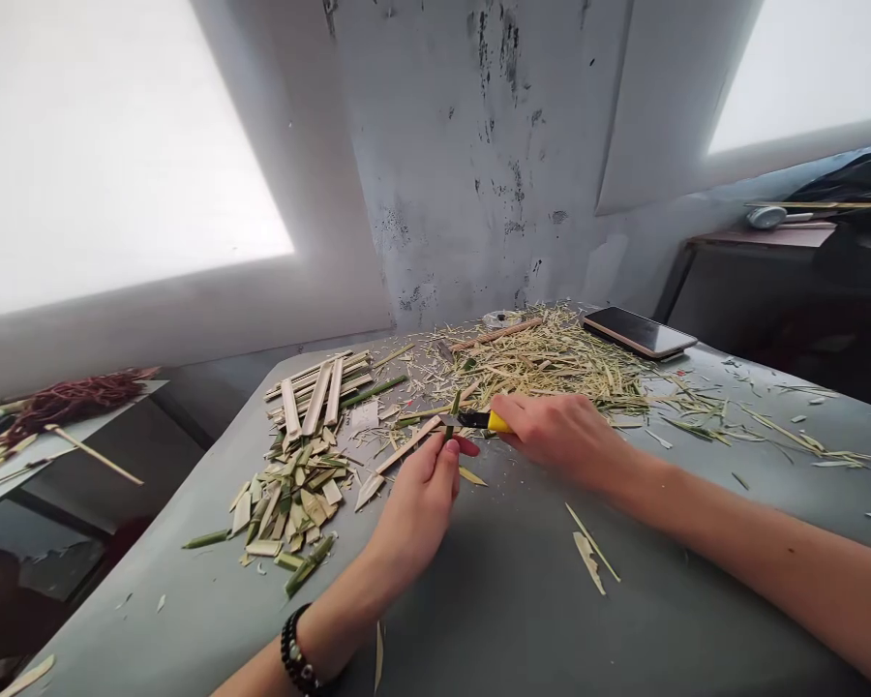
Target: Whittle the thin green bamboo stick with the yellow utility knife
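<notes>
Green strip (455,405) stands nearly upright in the left hand (422,489), above the middle of the grey desk (523,610). At far left, a side desk (58,455) carries a tangle of dark red strands (79,402) and some thin sticks. On the main desk, a loose pile of short green and pale pieces (290,503) lies just in front of a stack of longer pale strips (317,397). Dark beaded bracelets (295,649) circle the left wrist. The left fingers are pinched closed around the green strip's lower end, and a pointed pale strip (406,447) lies beyond them. Next comes a knife (473,419), its blade crossing the green strip; how deep it bites is too small to tell. The right hand (552,426) has its fingers wrapped around the yellow handle. Behind it spreads a wide heap of thin shavings (587,373), with a brown stick (497,334) at its left. Two slivers (587,561) lie nearer, below the right forearm. Beside the heap, to the right, rests a phone (639,331), screen up.
</notes>
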The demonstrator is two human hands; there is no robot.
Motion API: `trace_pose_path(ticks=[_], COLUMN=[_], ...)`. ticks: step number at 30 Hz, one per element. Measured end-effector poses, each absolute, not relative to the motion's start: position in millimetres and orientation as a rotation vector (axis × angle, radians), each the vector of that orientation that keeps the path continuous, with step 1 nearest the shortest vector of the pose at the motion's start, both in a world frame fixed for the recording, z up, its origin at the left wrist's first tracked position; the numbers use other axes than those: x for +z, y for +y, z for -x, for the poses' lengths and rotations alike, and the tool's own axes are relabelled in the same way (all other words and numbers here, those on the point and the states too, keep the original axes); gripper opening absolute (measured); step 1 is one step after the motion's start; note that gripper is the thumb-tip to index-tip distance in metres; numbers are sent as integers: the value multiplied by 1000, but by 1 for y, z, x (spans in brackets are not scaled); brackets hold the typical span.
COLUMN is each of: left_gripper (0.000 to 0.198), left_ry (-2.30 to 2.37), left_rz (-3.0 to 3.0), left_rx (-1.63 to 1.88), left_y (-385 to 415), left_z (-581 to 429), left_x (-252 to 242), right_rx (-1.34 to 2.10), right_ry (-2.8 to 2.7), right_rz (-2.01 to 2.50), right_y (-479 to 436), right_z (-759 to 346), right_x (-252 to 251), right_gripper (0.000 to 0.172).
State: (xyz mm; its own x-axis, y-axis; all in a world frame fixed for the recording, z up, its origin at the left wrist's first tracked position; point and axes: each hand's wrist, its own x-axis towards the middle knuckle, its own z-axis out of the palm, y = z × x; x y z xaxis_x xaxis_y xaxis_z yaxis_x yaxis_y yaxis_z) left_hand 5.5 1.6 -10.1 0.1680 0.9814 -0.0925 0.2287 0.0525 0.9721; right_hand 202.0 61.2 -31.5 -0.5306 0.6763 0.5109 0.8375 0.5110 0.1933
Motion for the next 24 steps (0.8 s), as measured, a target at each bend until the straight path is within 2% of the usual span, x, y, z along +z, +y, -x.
trace_pose_path(ticks=[4,9,11,14,20,24], left_gripper=[32,33,34,35,28,20], left_ry=[1281,1193,1145,1132,1133,1049], left_rz=[-1327,-1286,-1291,-1301,-1227,-1047], left_rx=[893,863,864,859,898,965], left_y=[2,-5,-7,-8,-7,-9], left_z=[-8,-9,-9,-10,-8,-5], left_x=[-3,-1,-2,-3,-1,7], right_rx=[-522,-484,-478,-460,-378,-360], right_ry=[-2420,-2175,-2059,-2059,-2320,-2415], right_rz=[1425,1976,2048,1858,1074,966], right_y=[64,99,109,108,78,72], right_z=[-201,-243,-262,-267,-225,-214], right_x=[-23,-9,-6,-8,-29,-36], right_gripper=[12,23,25,26,20,14])
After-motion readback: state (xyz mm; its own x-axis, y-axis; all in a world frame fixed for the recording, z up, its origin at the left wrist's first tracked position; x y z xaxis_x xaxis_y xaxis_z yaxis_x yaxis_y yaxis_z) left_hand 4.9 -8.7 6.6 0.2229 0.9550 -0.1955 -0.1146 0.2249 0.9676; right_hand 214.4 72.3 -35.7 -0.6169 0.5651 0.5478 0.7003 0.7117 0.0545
